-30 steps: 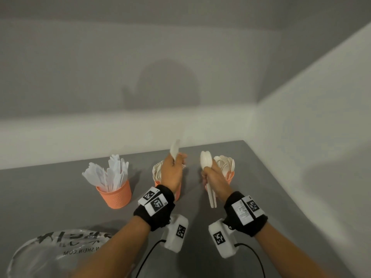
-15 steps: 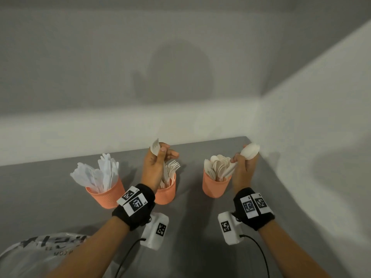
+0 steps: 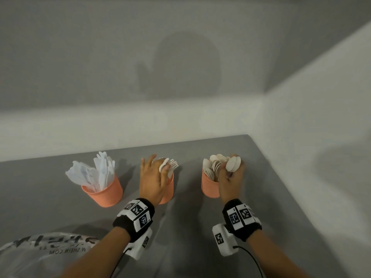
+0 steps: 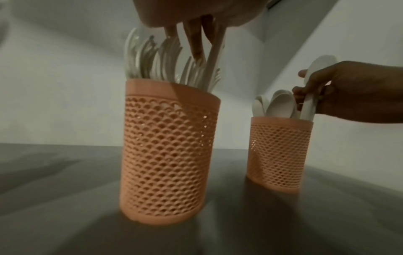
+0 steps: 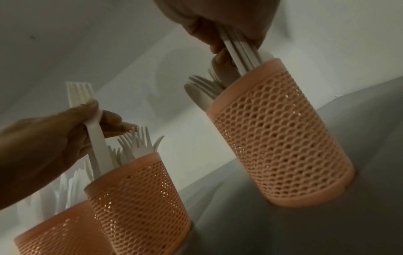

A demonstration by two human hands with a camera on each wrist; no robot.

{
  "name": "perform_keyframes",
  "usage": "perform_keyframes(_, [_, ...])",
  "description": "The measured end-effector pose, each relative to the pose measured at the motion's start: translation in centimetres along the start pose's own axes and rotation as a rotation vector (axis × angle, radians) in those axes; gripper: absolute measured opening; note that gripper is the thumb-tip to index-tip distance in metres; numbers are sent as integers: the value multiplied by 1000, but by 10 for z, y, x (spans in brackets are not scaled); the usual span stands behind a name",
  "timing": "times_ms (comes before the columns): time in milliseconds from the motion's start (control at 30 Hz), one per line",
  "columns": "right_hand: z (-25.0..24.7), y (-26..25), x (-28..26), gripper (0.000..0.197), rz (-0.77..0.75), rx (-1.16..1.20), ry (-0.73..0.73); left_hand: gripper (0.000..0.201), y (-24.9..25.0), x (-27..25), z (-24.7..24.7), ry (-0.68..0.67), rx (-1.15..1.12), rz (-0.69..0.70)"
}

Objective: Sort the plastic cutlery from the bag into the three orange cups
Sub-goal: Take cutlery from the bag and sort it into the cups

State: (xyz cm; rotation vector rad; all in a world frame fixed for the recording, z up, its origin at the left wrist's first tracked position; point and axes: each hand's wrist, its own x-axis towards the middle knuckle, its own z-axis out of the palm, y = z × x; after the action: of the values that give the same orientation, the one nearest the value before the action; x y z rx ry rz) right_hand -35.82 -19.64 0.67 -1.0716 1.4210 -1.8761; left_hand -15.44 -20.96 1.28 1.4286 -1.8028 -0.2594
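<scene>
Three orange mesh cups stand in a row on the grey table. The left cup (image 3: 104,192) holds white knives, the middle cup (image 3: 168,190) forks, the right cup (image 3: 208,187) spoons. My left hand (image 3: 152,177) is over the middle cup and pinches a white fork (image 5: 96,131) between thumb and fingers, its handle down inside the cup (image 5: 141,198). My right hand (image 3: 230,177) is over the right cup and grips a few white spoons (image 3: 233,163), with their handles (image 5: 242,51) reaching into that cup (image 5: 283,138).
A crumpled clear plastic bag (image 3: 40,253) with printed lettering lies at the near left, beside my left forearm. White walls close the table at the back and along the right edge, a short way beyond the spoon cup.
Both hands have come down onto their cups. The fork's handle now sits in the middle cup, and the spoons, held beside the right cup's rim before, now have their handles in it.
</scene>
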Motion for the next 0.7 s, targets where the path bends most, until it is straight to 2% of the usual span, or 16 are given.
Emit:
perform_keyframes(100, [1,3,1,54,-17,-87,31,45,-5,1,-4,53,66,35])
perform_keyframes(233, [0,-1,3,45,-101,-208,-2,41,-10,8,-7,72,104,86])
perform_keyframes(367, [-3,-5,9,37,-243,-416,-83,47,-11,11,-8,-23,175,75])
perform_keyframes(533, [-5,-6,14,52,-289,-612,-182,58,-5,9,-11,-129,164,92])
perform_keyframes(633, [-3,-15,22,53,-329,-754,-240,70,4,9,-12,-179,284,128])
perform_keyframes(700, [-2,-17,28,62,-359,-902,-281,67,5,9,-8,-178,370,127])
